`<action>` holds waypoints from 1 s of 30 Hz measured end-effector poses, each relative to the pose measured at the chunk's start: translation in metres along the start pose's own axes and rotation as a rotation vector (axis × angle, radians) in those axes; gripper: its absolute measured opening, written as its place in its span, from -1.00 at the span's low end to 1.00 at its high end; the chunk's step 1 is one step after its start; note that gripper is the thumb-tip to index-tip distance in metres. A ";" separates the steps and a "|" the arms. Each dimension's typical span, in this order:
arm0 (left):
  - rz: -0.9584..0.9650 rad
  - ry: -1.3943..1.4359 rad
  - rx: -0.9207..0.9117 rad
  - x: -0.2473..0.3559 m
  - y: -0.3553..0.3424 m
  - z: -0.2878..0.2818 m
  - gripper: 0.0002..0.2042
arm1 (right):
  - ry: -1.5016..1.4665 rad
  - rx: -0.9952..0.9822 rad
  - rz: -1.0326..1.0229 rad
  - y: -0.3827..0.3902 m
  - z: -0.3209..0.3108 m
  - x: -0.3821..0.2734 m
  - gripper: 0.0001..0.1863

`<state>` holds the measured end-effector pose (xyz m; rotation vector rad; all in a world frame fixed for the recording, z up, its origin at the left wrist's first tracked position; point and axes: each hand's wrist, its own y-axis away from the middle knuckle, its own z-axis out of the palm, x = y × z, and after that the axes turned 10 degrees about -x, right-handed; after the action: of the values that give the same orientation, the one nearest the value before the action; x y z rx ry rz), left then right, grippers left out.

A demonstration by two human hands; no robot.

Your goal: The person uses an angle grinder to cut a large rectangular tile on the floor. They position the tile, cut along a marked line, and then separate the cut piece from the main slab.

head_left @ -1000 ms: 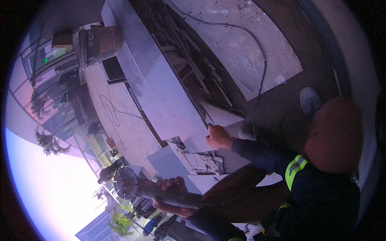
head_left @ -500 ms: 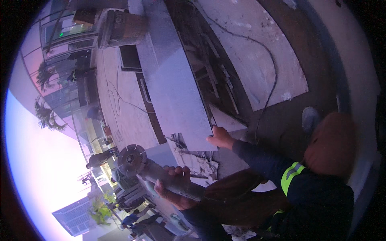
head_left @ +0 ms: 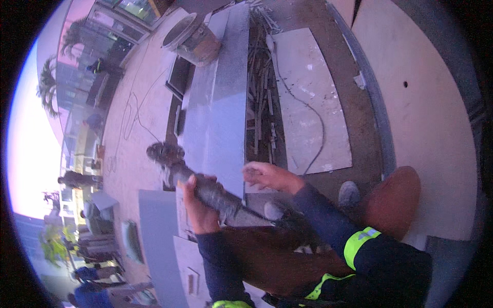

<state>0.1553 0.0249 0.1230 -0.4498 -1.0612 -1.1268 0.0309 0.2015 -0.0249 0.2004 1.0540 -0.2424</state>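
Observation:
My left hand (head_left: 200, 208) is wrapped round the dark body of an angle grinder (head_left: 215, 197), whose disc (head_left: 162, 153) points up and left. The grinder lies at a slant in front of a long, pale, dusty board (head_left: 215, 118). My right hand (head_left: 264, 177) is at that board's near right edge, right of the grinder, with fingers loosely bent and apart, somewhat blurred. Whether its fingertips touch the edge I cannot tell. Below the hands are my brown-clad legs (head_left: 257, 251) and grey shoes (head_left: 349, 194).
A dirty bucket (head_left: 197, 46) stands on the far end. Narrow offcuts (head_left: 262, 102) lie beside a white sheet (head_left: 313, 61) crossed by a cable (head_left: 321, 133). A broad pale panel (head_left: 421, 128) runs along the right. Other people (head_left: 77, 179) (head_left: 95, 297) are at the left.
The view has swung, so the board now runs more upright. My right hand has loosened from its grip at the board's edge. The grinder has moved up, its disc now seen more edge-on.

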 end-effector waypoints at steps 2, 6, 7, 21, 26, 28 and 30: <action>0.019 0.009 0.033 -0.012 -0.014 0.003 -0.71 | 0.122 -0.123 -0.030 0.020 0.015 -0.036 -0.02; -0.028 0.016 0.003 -0.042 -0.025 0.026 -0.70 | 0.333 -0.089 -0.131 0.034 0.058 -0.062 -0.08; -0.066 -0.086 -0.069 -0.046 -0.022 0.030 -0.68 | 0.313 -0.024 -0.197 0.035 0.066 -0.061 -0.10; -0.052 -1.267 -0.439 -0.120 -0.013 0.087 -0.29 | -0.030 0.513 -0.057 0.134 0.042 -0.010 -0.73; 0.162 -1.631 -0.797 -0.114 0.029 0.067 -0.29 | 0.066 0.658 0.035 0.161 0.012 0.023 -0.74; 0.177 -1.652 -0.835 -0.088 0.041 0.049 -0.35 | 0.064 0.725 0.099 0.161 -0.003 0.034 -0.73; 0.145 -1.499 -0.620 -0.052 0.056 0.025 -0.40 | 0.049 0.763 0.156 0.161 -0.015 0.051 -0.71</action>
<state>0.1922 0.0931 0.1008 -2.0235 -1.8462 -0.8645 0.0897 0.3541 -0.0692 0.9745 0.9479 -0.4930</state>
